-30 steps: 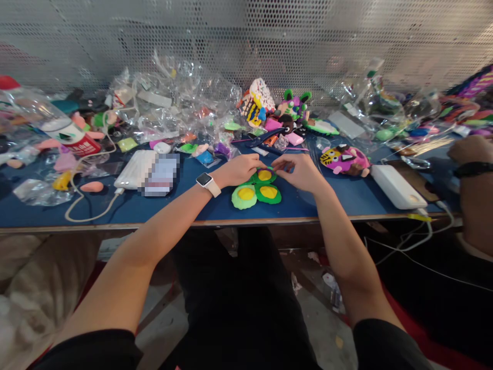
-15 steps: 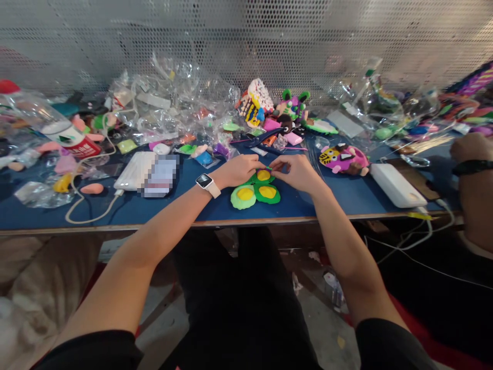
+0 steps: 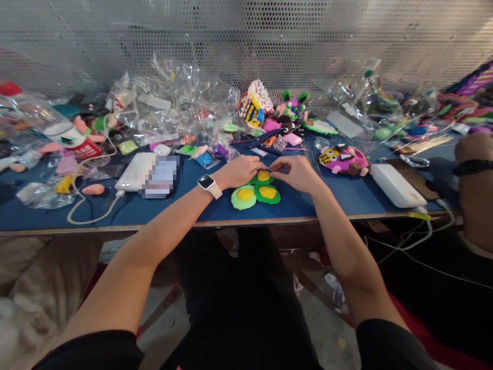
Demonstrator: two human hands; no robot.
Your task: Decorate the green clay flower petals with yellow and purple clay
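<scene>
Through my feed, the left hand (image 3: 243, 170) and right hand (image 3: 296, 172) curl at the far edge of green, yellow-centred, clay-like petals (image 3: 267, 193) on the blue tabletop (image 3: 308, 209); I can't tell their grip. I'd press lightly, evenly.

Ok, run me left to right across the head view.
Bottle with red label → left white power bank → smartwatch → light green clay piece → front dark green clay piece → pink-and-yellow clay figure → right white power bank → another person's dark wristband.
</scene>
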